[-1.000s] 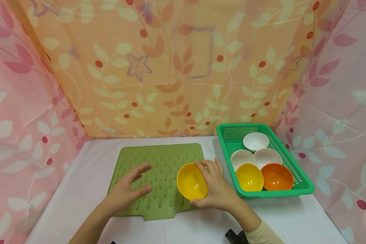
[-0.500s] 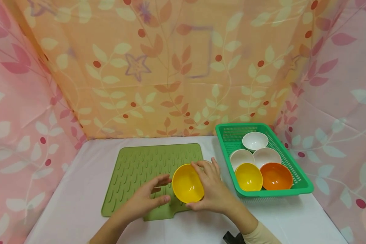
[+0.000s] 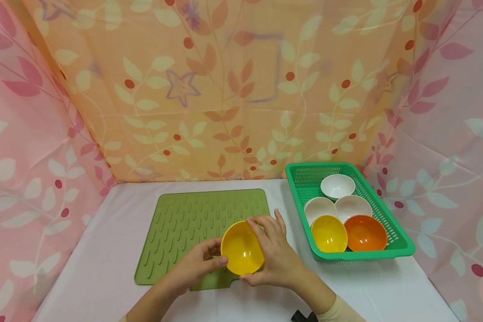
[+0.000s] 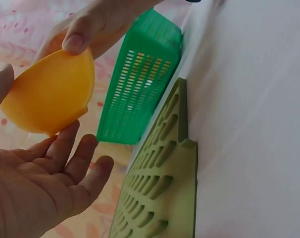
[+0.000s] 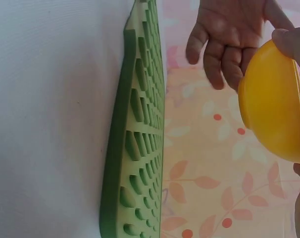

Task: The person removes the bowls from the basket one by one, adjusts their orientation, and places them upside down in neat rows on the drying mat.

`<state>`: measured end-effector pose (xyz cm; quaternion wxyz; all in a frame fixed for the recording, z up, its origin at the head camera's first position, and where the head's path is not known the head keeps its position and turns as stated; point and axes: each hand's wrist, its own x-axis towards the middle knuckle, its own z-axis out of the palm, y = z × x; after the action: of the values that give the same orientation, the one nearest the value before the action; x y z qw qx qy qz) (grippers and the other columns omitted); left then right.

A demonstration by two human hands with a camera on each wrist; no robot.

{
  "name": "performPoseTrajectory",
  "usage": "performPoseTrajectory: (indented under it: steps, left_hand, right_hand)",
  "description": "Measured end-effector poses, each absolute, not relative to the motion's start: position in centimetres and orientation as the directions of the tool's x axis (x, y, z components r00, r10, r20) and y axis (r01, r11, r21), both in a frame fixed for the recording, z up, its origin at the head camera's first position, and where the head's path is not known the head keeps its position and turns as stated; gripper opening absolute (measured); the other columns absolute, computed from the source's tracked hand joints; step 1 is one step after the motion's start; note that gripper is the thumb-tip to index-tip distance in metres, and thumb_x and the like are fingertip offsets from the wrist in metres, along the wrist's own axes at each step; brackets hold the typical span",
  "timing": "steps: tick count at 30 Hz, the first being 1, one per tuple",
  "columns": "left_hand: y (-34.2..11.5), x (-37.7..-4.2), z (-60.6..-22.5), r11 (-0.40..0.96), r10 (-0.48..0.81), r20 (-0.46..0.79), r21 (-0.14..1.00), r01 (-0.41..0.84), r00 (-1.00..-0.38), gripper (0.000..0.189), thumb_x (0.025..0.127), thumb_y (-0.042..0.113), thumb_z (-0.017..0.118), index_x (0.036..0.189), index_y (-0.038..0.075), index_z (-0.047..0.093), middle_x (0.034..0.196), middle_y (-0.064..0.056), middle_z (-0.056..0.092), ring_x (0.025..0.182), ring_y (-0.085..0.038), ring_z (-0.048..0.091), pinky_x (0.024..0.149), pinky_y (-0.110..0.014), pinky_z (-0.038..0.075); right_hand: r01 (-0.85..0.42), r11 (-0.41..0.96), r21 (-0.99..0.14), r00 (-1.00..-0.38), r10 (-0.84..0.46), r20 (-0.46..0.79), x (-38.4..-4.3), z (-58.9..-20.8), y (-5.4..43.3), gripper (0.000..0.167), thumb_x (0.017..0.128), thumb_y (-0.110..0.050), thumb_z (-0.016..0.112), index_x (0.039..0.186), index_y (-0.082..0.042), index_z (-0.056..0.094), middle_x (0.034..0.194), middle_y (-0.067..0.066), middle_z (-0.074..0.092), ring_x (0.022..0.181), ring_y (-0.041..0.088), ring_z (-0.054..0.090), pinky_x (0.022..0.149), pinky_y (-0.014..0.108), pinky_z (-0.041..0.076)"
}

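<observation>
A yellow bowl (image 3: pixel 242 248) is held up over the near right part of the green mat (image 3: pixel 177 223), its hollow facing the head camera. My right hand (image 3: pixel 275 255) grips it by the right side, thumb at the lower rim and fingers at the upper rim. My left hand (image 3: pixel 197 264) is at its left side, with the thumb on the rim and fingers behind. In the left wrist view, the fingertips of the left hand (image 4: pixel 46 183) reach the underside of the bowl (image 4: pixel 53 91), the other fingers spread loosely.
To the right stands a green basket (image 3: pixel 402 248) holding white bowls (image 3: pixel 338 186), another yellow bowl (image 3: pixel 329 234) and an orange bowl (image 3: pixel 366 233). A white cloth (image 3: pixel 116 232) covers the table. Patterned curtains (image 3: pixel 225 89) enclose the back and sides. A black object (image 3: pixel 303 316) shows beside the right sleeve.
The right hand has brought the yellow bowl left and nearer to me. My left hand has come right from over the mat and now takes the bowl's left side.
</observation>
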<state>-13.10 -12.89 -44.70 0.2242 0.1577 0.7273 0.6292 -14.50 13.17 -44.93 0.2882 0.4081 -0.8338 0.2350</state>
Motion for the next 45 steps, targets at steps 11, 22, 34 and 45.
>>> performPoseTrajectory:
  steps: [11,22,34,45]
  left_hand:
    - [-13.1,-13.7,-44.9,0.237,0.262,-0.049,0.971,0.015,-0.964,0.068,0.08,0.028,0.09,0.14,0.021,0.058,0.134,-0.003,0.061,0.114,-0.028,0.061,0.098,-0.047,0.053]
    - [-13.4,-13.1,-44.2,0.546,0.354,0.438,0.62,0.563,-0.826,0.081,0.064,0.019,0.1,0.134,0.032,0.061,0.133,0.015,0.053,0.13,-0.014,0.045,0.106,-0.053,0.048]
    - [-13.3,-13.1,-44.4,0.519,0.514,0.626,0.319,0.793,-0.587,0.078,0.066,0.021,0.097,0.136,0.021,0.061,0.137,0.005,0.057,0.135,-0.024,0.046,0.117,-0.048,0.027]
    - [-13.0,-13.3,-44.3,0.471,0.542,0.705,0.196,0.86,-0.458,0.073,0.066,0.019,0.095,0.132,0.018,0.065,0.134,0.0,0.059,0.131,-0.026,0.048,0.116,-0.041,0.026]
  right_hand:
    - [-0.702,0.528,-0.478,-0.712,-0.505,0.489,-14.2,-44.4,13.5,0.127,0.069,-0.061,0.089,0.164,-0.015,0.019,0.165,0.007,0.026,0.152,0.031,0.022,0.121,0.067,0.009]
    - [-0.344,0.348,-0.872,-0.881,-0.44,0.172,-14.2,-43.8,14.1,0.09,0.084,-0.043,0.083,0.158,-0.023,0.037,0.16,-0.002,0.042,0.151,0.031,0.033,0.114,0.073,0.025]
    - [-0.24,0.405,-0.882,-0.895,-0.445,0.038,-14.4,-44.2,13.9,0.1,0.074,-0.05,0.089,0.156,-0.021,0.039,0.159,0.002,0.042,0.148,0.034,0.037,0.114,0.072,0.026]
    - [-0.225,0.416,-0.881,-0.902,-0.43,0.027,-14.3,-44.7,13.7,0.107,0.066,-0.047,0.095,0.155,-0.026,0.039,0.158,0.0,0.042,0.145,0.031,0.04,0.115,0.07,0.027]
